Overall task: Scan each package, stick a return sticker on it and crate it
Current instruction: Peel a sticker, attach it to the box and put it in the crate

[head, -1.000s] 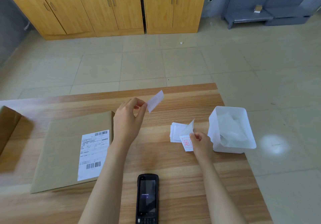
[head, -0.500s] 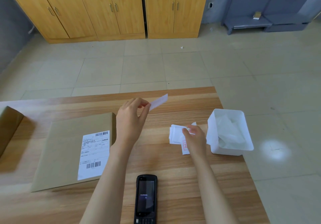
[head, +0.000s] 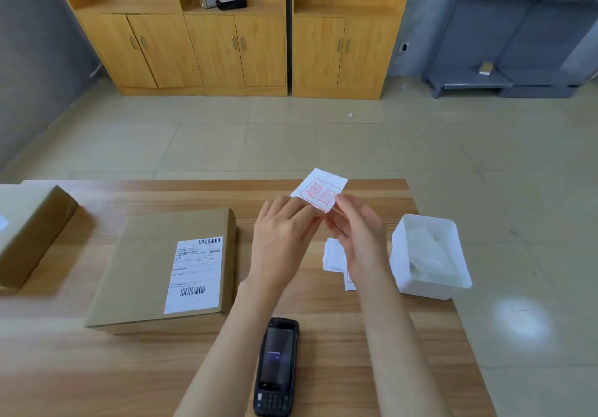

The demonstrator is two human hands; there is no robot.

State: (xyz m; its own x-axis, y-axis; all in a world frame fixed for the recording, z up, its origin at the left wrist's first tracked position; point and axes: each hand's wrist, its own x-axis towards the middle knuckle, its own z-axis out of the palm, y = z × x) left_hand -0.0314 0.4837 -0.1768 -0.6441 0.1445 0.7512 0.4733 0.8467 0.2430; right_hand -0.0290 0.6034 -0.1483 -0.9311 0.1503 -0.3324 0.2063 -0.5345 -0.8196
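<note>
A flat cardboard package with a white shipping label lies on the wooden table, left of my hands. Above the table I hold up a white return sticker printed in red. My left hand pinches its lower left edge and my right hand pinches its lower right edge. A small stack of stickers lies on the table under my right hand. A black handheld scanner lies near the front edge, screen up.
A white plastic bin holding peeled backing papers stands at the table's right edge. A second cardboard package lies at the far left. Wooden cabinets stand across the tiled floor.
My right hand left the sticker stack and rose to meet my left hand. Both hands now hold one sticker, its red print facing me. The camera tilted up.
</note>
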